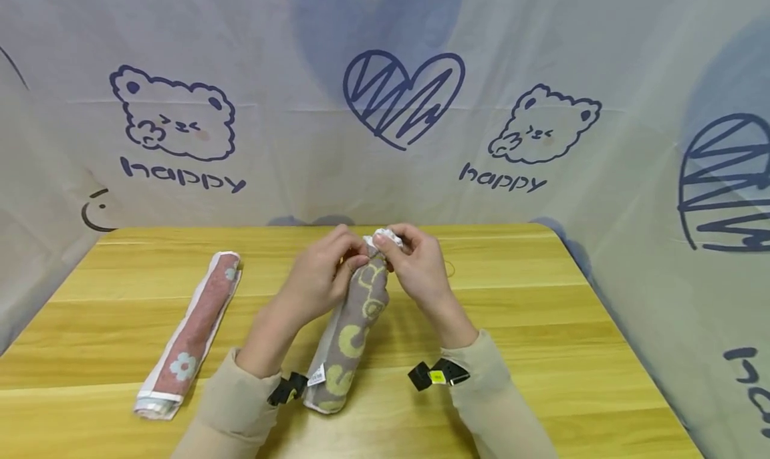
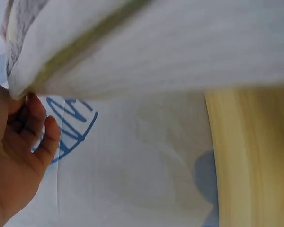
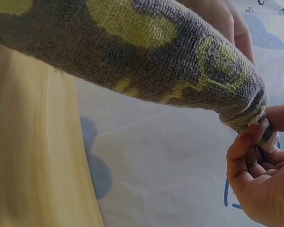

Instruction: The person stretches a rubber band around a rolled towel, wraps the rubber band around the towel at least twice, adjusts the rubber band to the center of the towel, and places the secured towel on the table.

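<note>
A rolled towel (image 1: 361, 325), grey-brown with yellow patterns, slants up from the table between my two hands. Its upper end shows a white bunched edge. My left hand (image 1: 321, 272) pinches the left side of that end; in the left wrist view its fingertips close on the corner of the towel's pale underside (image 2: 180, 52). With thumb and fingers my right hand (image 1: 418, 262) grips the right side of the same end, and the right wrist view shows the patterned roll (image 3: 146, 56) narrowing into this grip. A white tag (image 1: 316, 375) hangs near the lower end.
To the left a second rolled towel (image 1: 195, 339), pink with white edges and pale flowers, lies on the wooden table (image 1: 517, 325). Behind the table hangs a printed cloth (image 1: 289, 145). A thin loop (image 1: 450, 268) lies on the table just right of my right hand.
</note>
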The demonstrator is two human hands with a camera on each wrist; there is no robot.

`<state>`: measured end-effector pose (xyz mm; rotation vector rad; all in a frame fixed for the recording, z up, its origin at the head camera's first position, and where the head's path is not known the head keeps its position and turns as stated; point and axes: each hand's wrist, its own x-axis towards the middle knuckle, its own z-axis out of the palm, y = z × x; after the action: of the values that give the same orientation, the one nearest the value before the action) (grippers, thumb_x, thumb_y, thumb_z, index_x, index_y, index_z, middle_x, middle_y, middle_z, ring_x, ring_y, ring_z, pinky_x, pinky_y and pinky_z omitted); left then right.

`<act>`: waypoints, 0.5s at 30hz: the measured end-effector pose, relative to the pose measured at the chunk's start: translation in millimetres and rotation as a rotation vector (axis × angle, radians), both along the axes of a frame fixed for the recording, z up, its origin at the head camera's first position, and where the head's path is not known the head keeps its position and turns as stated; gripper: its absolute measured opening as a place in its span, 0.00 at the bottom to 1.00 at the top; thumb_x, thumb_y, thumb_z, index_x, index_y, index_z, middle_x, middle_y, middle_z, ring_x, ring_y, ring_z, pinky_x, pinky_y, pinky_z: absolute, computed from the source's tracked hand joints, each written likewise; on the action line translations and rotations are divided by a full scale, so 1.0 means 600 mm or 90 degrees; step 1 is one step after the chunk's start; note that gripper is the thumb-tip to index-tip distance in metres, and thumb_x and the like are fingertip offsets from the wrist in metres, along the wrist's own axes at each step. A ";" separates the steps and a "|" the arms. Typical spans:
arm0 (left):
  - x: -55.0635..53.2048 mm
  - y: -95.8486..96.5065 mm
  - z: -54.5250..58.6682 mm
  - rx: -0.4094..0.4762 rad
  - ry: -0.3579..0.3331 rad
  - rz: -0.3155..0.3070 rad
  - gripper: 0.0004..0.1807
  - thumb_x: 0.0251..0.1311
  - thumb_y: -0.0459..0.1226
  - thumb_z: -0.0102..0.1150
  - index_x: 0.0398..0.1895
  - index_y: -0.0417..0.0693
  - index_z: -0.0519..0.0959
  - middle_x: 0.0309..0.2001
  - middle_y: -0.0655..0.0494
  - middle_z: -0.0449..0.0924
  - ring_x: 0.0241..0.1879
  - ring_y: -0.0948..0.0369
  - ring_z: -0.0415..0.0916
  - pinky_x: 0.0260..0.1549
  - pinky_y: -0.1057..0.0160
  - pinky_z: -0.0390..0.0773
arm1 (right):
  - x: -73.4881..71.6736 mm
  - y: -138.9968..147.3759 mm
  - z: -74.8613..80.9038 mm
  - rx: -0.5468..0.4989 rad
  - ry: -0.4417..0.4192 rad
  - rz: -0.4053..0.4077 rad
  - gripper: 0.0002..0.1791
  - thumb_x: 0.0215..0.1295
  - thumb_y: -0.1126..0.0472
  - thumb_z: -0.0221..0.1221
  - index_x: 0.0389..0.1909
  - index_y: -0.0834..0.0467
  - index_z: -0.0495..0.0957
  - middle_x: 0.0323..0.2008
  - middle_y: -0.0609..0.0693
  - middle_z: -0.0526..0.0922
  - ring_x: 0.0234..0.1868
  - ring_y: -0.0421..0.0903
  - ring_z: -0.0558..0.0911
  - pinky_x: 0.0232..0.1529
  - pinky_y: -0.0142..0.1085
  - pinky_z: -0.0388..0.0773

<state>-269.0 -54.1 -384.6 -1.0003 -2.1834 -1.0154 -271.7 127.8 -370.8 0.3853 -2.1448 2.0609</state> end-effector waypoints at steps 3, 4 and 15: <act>0.005 0.008 -0.002 -0.045 -0.055 0.010 0.04 0.73 0.32 0.59 0.38 0.44 0.75 0.36 0.54 0.73 0.32 0.60 0.69 0.32 0.60 0.75 | -0.006 0.004 -0.002 0.016 0.010 -0.016 0.10 0.72 0.67 0.64 0.45 0.73 0.82 0.34 0.56 0.83 0.26 0.37 0.76 0.28 0.28 0.75; 0.006 0.012 -0.002 -0.056 -0.073 0.007 0.04 0.74 0.32 0.58 0.38 0.44 0.74 0.36 0.54 0.72 0.32 0.60 0.69 0.32 0.60 0.75 | -0.009 0.006 -0.003 0.021 0.013 -0.025 0.10 0.72 0.67 0.64 0.45 0.73 0.82 0.33 0.55 0.83 0.26 0.37 0.76 0.27 0.27 0.75; 0.010 0.013 -0.003 0.013 -0.195 -0.094 0.03 0.75 0.29 0.52 0.39 0.42 0.70 0.35 0.53 0.69 0.35 0.59 0.67 0.35 0.62 0.73 | -0.019 0.032 -0.008 0.047 -0.009 0.047 0.12 0.72 0.65 0.63 0.48 0.70 0.80 0.37 0.50 0.80 0.31 0.39 0.76 0.33 0.30 0.76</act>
<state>-263.0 -46.3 -386.7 -1.0679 -2.3626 -1.3316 -283.4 146.9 -375.4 0.4674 -2.2527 2.0318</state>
